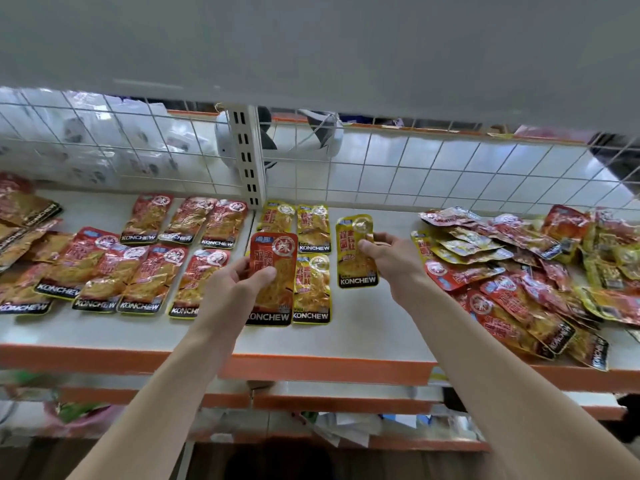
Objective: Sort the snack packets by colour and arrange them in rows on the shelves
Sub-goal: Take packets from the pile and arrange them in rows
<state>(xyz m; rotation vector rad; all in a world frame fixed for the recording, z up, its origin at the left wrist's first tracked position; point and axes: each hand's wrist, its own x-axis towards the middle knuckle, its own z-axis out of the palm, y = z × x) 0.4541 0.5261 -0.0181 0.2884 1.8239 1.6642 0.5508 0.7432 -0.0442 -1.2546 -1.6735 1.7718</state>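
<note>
Now shelf (381, 317) holds red packets (152, 275); yellow packets (312, 230).

Bright, even, diffuse light with soft, faint shadows. Foil glare on the pile (512, 268) right of the right hand (388, 252) and on the yellow packet (355, 268) it pinches. The red packet (280, 296) in the left hand (235, 282) is sharp. Beyond the hands the tiles (415, 168) are near blown out. Under the wrists the shelf edge (311, 367) bows, fisheye; below it the lower shelves (329, 403) are smeared.

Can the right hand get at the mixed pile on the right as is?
Probably not yet: the right hand pinches a yellow packet. The shelf between it and the mixed pile is bare, so the way looks free once it lets go.
</note>
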